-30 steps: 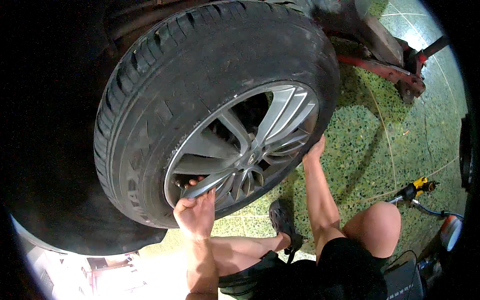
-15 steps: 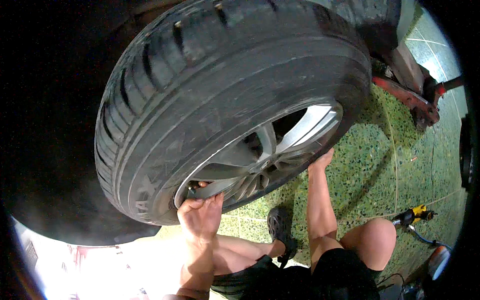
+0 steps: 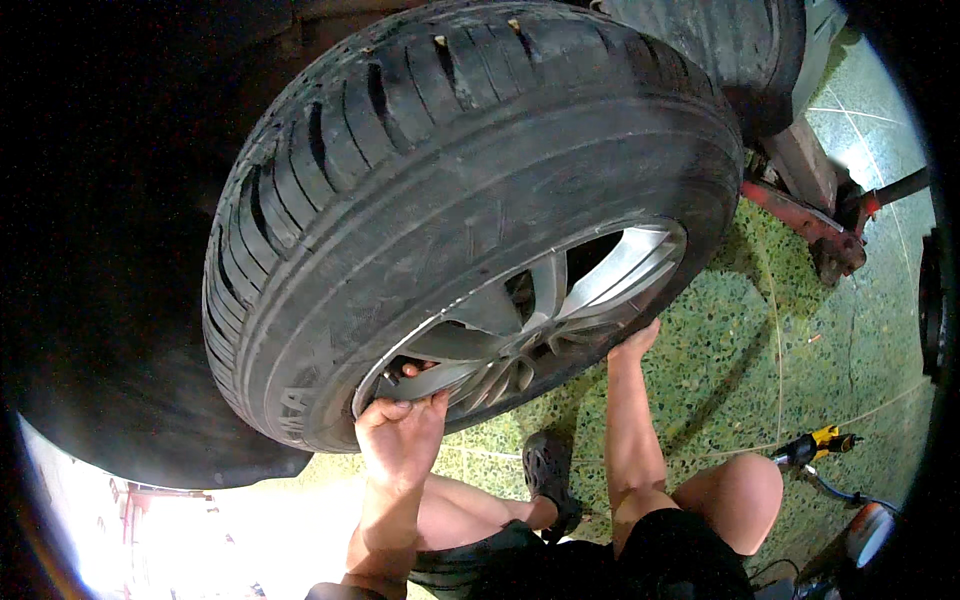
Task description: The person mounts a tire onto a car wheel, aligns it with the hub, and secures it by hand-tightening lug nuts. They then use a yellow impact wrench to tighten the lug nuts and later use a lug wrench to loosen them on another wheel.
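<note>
A large car wheel fills the middle, its black tyre [image 3: 480,190] tilted so that the tread shows at the upper left. The silver spoked rim [image 3: 546,285] faces down toward me. My left hand [image 3: 402,440] is closed around a spoke at the rim's left edge, fingertips showing through the gap behind it. Against the tyre's lower right edge presses my right hand [image 3: 635,343], supporting it from below. Its fingers are mostly hidden behind the rubber.
A red jack [image 3: 810,225] stands on the green speckled floor [image 3: 720,330] at the right. Nearer lies a yellow and black air tool [image 3: 818,447] with a blue hose [image 3: 840,490]. My foot in a black clog [image 3: 550,480] is below the wheel. Dark bodywork surrounds the wheel's left.
The view has shifted slightly, so more tread shows and the wheel appears a little lower. Both hands keep their places on the wheel.
</note>
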`<state>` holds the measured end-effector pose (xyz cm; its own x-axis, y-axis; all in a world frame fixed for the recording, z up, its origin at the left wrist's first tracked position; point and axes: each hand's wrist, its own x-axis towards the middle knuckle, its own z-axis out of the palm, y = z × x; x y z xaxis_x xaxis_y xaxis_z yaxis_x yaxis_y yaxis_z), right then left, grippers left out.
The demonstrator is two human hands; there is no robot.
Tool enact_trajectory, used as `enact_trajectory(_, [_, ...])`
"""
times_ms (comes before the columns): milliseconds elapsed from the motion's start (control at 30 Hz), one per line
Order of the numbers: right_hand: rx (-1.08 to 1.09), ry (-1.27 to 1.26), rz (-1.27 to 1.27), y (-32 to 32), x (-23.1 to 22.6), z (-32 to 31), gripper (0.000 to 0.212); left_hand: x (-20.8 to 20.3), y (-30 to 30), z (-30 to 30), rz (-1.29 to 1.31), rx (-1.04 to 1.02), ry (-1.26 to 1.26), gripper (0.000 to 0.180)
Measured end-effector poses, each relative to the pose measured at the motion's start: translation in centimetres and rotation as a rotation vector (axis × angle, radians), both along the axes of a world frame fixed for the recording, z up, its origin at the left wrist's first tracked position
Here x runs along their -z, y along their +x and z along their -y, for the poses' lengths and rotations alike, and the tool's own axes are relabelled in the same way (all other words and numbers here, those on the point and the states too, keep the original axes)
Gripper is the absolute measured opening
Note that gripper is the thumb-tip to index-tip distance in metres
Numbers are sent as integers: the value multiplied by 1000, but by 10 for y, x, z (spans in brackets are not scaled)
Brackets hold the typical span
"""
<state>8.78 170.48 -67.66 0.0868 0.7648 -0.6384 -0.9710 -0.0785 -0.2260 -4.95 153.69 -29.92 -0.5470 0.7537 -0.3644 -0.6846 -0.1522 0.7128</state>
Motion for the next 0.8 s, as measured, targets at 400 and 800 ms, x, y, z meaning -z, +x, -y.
enact_trajectory(400, [-109, -149, 174, -1, 0, -8, 50, 2, 16, -9, -248, -35, -165, 62])
enact_trajectory(800, [-253, -128, 75, 19, 72, -35, 69, 17, 39, -13, -240, 50, 5, 63])
